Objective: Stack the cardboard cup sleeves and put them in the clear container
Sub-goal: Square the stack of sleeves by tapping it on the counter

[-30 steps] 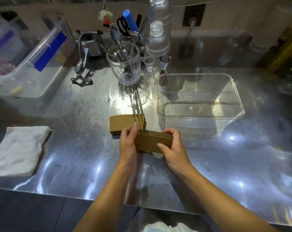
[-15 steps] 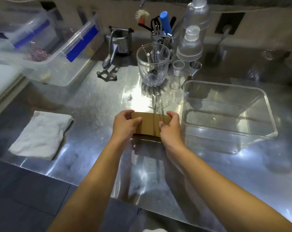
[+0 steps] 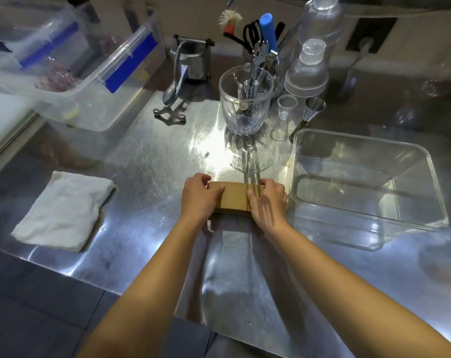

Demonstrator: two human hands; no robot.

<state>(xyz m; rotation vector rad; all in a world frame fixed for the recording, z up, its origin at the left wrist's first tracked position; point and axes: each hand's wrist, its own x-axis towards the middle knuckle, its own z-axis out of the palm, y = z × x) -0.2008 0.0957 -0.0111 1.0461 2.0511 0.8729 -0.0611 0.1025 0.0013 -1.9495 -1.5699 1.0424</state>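
Observation:
A stack of brown cardboard cup sleeves [image 3: 234,196] lies flat on the steel counter [image 3: 147,161], in the middle of the view. My left hand [image 3: 199,198] grips the stack's left end and my right hand [image 3: 267,202] grips its right end, thumbs on top. The hands hide both ends of the stack. Just to the right stands the clear container [image 3: 437,192], rectangular, with nothing inside, its near-left corner close to my right hand.
A folded white cloth [image 3: 64,210] lies at the left. Behind the stack stand a glass jar of utensils [image 3: 245,104], small clear cups [image 3: 286,105], a metal jigger [image 3: 313,109] and plastic bottles [image 3: 308,68]. A large clear bin [image 3: 95,76] sits at back left.
One second ago two separate piles lay offset; they are now joined in one squared stack between both hands. The view has shifted, so the container sits further right.

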